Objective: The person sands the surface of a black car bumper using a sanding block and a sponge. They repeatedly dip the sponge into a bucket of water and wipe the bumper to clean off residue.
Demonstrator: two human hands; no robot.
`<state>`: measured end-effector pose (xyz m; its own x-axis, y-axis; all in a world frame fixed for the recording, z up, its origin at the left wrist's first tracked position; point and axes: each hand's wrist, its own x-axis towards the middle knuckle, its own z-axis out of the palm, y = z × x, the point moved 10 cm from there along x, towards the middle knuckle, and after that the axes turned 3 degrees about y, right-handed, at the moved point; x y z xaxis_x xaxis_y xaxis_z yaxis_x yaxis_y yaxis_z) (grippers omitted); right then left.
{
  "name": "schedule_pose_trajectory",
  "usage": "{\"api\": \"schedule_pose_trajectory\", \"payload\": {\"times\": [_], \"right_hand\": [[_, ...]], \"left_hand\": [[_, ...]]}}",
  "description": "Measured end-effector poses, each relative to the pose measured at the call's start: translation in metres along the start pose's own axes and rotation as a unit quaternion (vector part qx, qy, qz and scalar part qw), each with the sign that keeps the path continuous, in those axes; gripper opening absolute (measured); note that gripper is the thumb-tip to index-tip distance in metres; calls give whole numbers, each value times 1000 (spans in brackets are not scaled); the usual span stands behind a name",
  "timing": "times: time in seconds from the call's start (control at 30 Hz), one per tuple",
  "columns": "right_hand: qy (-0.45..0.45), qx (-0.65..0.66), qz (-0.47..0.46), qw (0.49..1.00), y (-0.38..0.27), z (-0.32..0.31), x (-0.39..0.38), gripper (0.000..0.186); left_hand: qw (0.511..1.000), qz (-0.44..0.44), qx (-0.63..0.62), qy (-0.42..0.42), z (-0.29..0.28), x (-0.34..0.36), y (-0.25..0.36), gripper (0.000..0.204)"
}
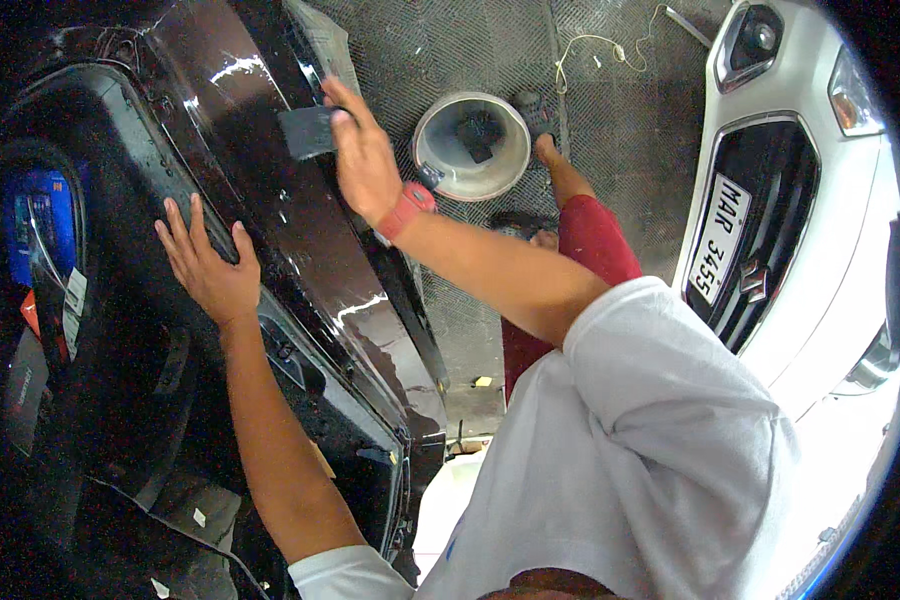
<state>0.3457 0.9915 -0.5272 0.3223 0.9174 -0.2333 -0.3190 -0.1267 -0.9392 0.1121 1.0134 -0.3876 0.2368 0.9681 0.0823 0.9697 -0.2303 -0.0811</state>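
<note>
My left hand (215, 262) lies with spread fingers on the black interior trim (110, 140) of an open vehicle panel. My right hand (365, 160), with a red watch on the wrist, holds a flat dark grey pad (305, 133) against the glossy dark brown bodywork (225, 110) beyond the trim. White reflections and small drops show on that painted surface. Part of the pad is hidden by my fingers.
A pale bucket (422, 140) with dark items inside stands by my foot on the textured floor (630, 170). A white car front (830, 250) fills the right side. A thin cable (568, 50) lies above the bucket. A blue object (52, 215) sits in the trim recess.
</note>
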Motion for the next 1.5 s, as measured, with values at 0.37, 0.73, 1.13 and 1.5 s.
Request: {"api": "schedule_pose_trajectory", "payload": {"times": [0.37, 0.73, 1.13, 1.5], "right_hand": [[-105, -61, 15, 992, 17, 38, -36, 64], [-128, 0, 47, 991, 33, 67, 65, 61], [-187, -43, 46, 980, 24, 101, 149, 65], [-249, -97, 54, 962, 9, 119, 161, 75]], "left_hand": [[1000, 0, 1, -4, 1, 1, 0, 69], [999, -10, 11, -32, 6, 1, -4, 69], [998, -18, 18, -58, 9, -3, -9, 66], [998, -13, 15, -54, 11, -4, -11, 65]]}}
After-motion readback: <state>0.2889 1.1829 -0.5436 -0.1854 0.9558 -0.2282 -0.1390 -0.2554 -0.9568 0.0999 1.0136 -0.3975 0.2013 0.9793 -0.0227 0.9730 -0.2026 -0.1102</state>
